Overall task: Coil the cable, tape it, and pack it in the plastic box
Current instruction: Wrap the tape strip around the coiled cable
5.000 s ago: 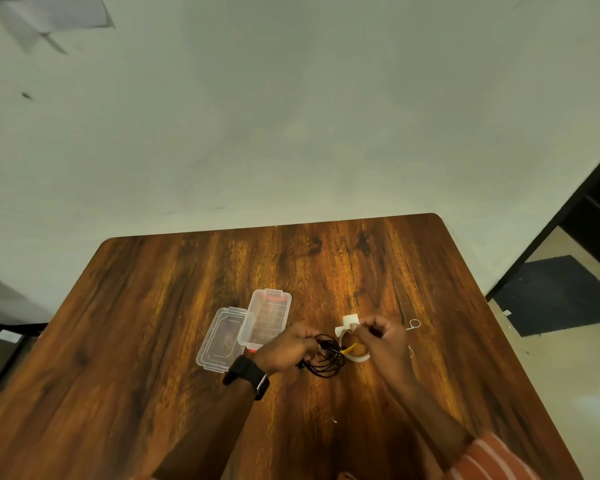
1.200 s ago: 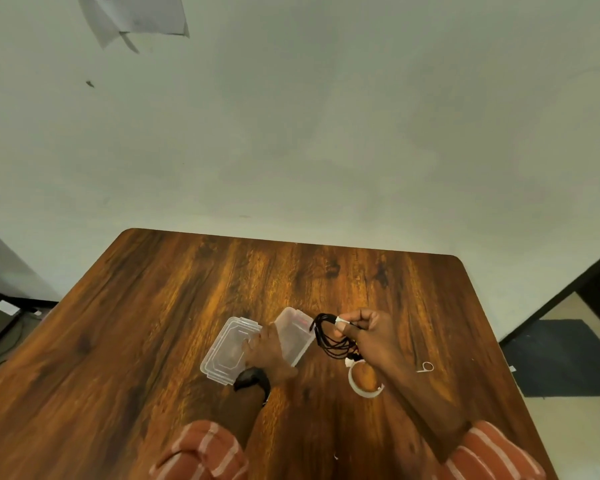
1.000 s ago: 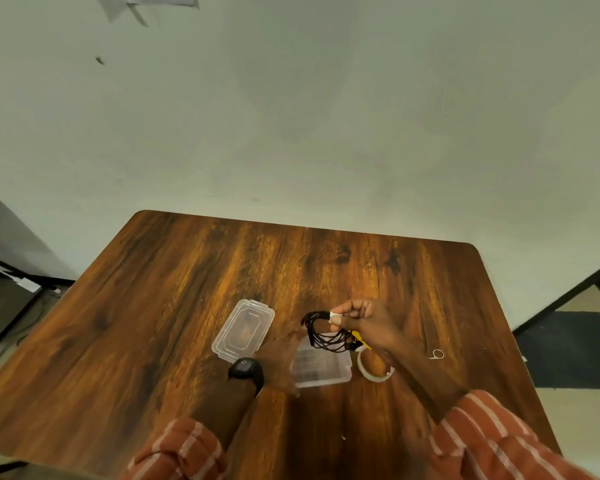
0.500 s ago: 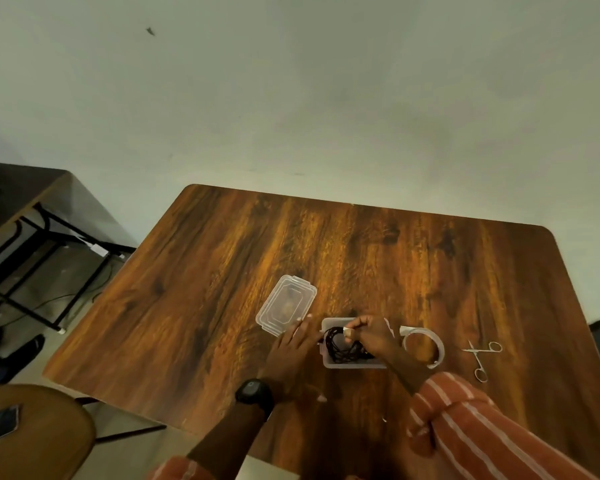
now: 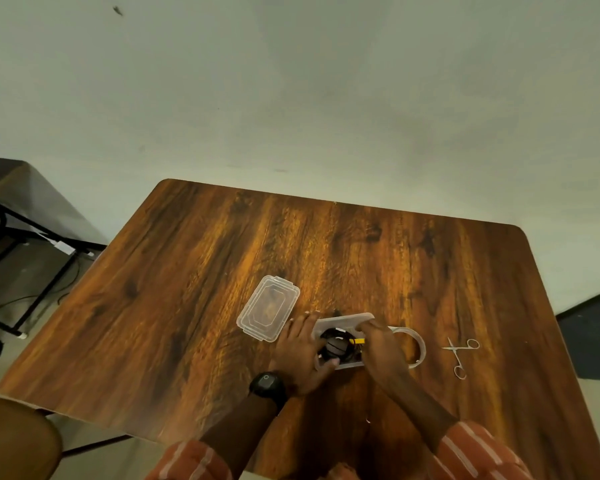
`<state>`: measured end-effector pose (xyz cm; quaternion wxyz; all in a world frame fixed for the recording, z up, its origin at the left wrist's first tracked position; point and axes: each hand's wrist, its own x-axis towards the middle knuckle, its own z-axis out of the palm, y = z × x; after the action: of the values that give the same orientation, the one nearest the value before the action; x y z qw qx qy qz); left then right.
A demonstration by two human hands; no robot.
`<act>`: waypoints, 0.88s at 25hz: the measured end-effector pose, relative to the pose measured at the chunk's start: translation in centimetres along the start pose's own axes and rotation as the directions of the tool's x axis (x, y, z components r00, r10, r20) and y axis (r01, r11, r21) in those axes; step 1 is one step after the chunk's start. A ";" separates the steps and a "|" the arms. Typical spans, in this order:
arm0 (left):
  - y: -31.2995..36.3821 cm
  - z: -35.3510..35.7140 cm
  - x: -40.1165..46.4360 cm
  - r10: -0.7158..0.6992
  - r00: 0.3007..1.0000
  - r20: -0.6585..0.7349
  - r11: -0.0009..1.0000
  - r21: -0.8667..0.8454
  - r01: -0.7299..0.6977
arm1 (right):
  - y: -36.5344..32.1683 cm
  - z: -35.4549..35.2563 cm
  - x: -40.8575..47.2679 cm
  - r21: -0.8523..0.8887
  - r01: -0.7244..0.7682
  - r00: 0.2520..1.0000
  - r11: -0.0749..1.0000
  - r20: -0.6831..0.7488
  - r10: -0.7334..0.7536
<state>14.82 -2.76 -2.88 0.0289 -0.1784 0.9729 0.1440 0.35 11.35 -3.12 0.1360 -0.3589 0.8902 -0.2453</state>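
The clear plastic box [image 5: 343,319] stands on the wooden table [image 5: 326,258], near its front edge. A coiled black cable [image 5: 336,346] lies inside it, with a yellow bit [image 5: 357,341] at its right side. My left hand [image 5: 300,356], with a black watch on its wrist, grips the box's left side, thumb at the near wall. My right hand [image 5: 381,351] covers the box's right half, its fingers curled down onto the cable. The box's clear lid [image 5: 268,308] lies apart, just left of the box.
A white tape roll [image 5: 419,344] lies right of the box, partly behind my right hand. Small metal scissors [image 5: 459,356] lie further right. A black metal frame [image 5: 11,237] stands off the table's left edge, and a brown chair seat [image 5: 11,438] is at bottom left.
Five seconds ago both hands worked on the cable beside the tape roll. My right hand then carried the coil into the box. My left hand pulled the box near and now grips it.
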 end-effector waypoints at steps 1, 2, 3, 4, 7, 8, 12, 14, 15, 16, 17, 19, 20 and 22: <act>-0.5 0.0 0.1 -0.093 0.992 -0.080 0.994 -0.061 0.088 | 0.5 -0.5 -0.7 -0.030 0.057 0.998 0.998 -0.019 -0.057; -1.2 0.0 0.1 -0.220 0.964 -0.149 0.973 -0.109 0.205 | 0.9 -0.9 -1.5 -0.078 0.110 0.994 0.991 -0.013 -0.111; -2.3 0.1 -0.1 -0.338 0.923 -0.183 0.939 -0.127 0.319 | 1.2 -0.8 -2.1 -0.153 0.164 0.986 0.974 0.034 -0.161; -3.3 0.2 -0.3 -0.406 0.897 -0.174 0.913 -0.107 0.392 | 1.3 -0.7 -2.7 -0.238 0.221 0.974 0.946 0.097 -0.203; -6.2 1.4 -1.4 -0.412 0.910 -0.036 0.911 0.015 0.413 | 2.1 0.4 -3.6 -0.256 0.251 0.959 0.933 0.199 -0.203; -6.8 1.6 -1.5 -0.379 0.924 -0.043 0.923 0.048 0.381 | 2.1 0.3 -3.7 -0.197 0.213 0.972 0.957 0.141 -0.188; -6.2 -2.0 -0.8 -0.475 0.857 -0.199 0.879 -0.156 0.451 | 1.5 -1.7 -3.6 0.122 0.086 0.970 0.989 -0.237 -0.055; -3.9 -5.9 -0.6 -0.633 0.714 -0.299 0.739 -0.508 0.442 | 0.8 -3.8 -2.6 0.267 0.012 0.958 0.964 -0.278 0.065; -2.6 -7.5 -0.6 -0.643 0.679 -0.355 0.691 -0.651 0.314 | 0.1 -5.0 -2.1 0.380 -0.038 0.970 0.924 -0.209 0.126; -1.4 -8.5 -0.5 -0.607 0.671 -0.425 0.690 -0.702 0.179 | -0.6 -6.1 -1.6 0.510 -0.085 0.985 0.856 -0.090 0.151; -0.1 -9.1 -0.2 -0.576 0.673 -0.465 0.686 -0.722 0.088 | -1.2 -7.0 -1.4 0.612 -0.110 0.992 0.783 0.019 0.125; 2.2 -8.8 0.8 -0.578 0.708 -0.406 0.620 -0.783 0.056 | -1.8 -7.8 -1.6 0.688 -0.139 0.989 0.712 0.136 0.062; 3.3 -8.3 1.2 -0.604 0.724 -0.334 0.559 -0.825 0.086 | -1.6 -7.6 -1.7 0.688 -0.166 0.985 0.707 0.144 0.091; 4.7 -6.7 1.8 -0.604 0.781 -0.156 0.419 -0.897 0.145 | -0.2 -6.4 -1.8 0.628 -0.264 0.957 0.732 0.079 0.277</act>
<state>11.45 -1.08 4.57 -0.2598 -0.4176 0.6820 0.5413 -0.92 14.71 2.48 0.2738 -0.1565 0.7997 -0.5109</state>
